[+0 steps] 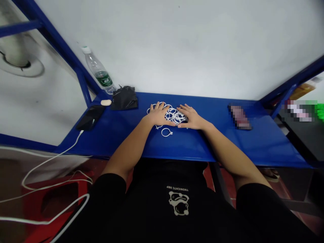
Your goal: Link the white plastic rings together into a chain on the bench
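A heap of several white plastic rings (174, 115) lies on the blue table (141, 145) in front of me. My left hand (157, 115) lies flat on the left side of the heap, fingers stretched out and open. My right hand (190, 116) lies flat on the right side, fingers extended toward the rings. The two hands flank the pile, thumbs pointing inward. One single white ring (166, 132) sits apart, just in front of the heap, nearer to me.
A plastic water bottle (98, 70) stands at the back left beside a crumpled black bag (124, 98) and a small white object (106, 102). A black phone (90, 116) with a white cable (50, 158) lies left. Another phone-like object (240, 116) lies right. Blue frame bars rise on both sides.
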{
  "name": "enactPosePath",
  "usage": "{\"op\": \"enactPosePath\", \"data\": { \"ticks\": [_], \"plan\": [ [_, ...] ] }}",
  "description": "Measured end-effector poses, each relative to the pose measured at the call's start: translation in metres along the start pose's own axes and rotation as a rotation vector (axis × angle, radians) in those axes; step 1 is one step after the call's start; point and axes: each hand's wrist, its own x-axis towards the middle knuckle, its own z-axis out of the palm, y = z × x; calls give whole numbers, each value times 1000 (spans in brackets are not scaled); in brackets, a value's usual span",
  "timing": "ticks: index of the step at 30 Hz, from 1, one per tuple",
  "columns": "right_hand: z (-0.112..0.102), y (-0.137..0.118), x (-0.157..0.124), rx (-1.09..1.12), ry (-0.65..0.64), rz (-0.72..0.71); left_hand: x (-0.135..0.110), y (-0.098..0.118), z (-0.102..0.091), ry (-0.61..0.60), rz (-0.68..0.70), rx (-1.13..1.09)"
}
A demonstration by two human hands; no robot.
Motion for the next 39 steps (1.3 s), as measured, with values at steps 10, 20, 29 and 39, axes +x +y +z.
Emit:
{"op": "enactPosePath", "data": {
  "ticks": [10,20,29,39],
  "plan": [
    [-1,-9,-5,5,-21,19,-3,23,16,122,99,12],
    [6,-14,-15,21,34,24,-9,29,26,262,104,-22],
    [2,-17,-22,65,17,34,-15,33,22,233,121,-23],
    [2,-31,-23,93,14,67,-10,24,25,220,108,-32]
  ]
}}
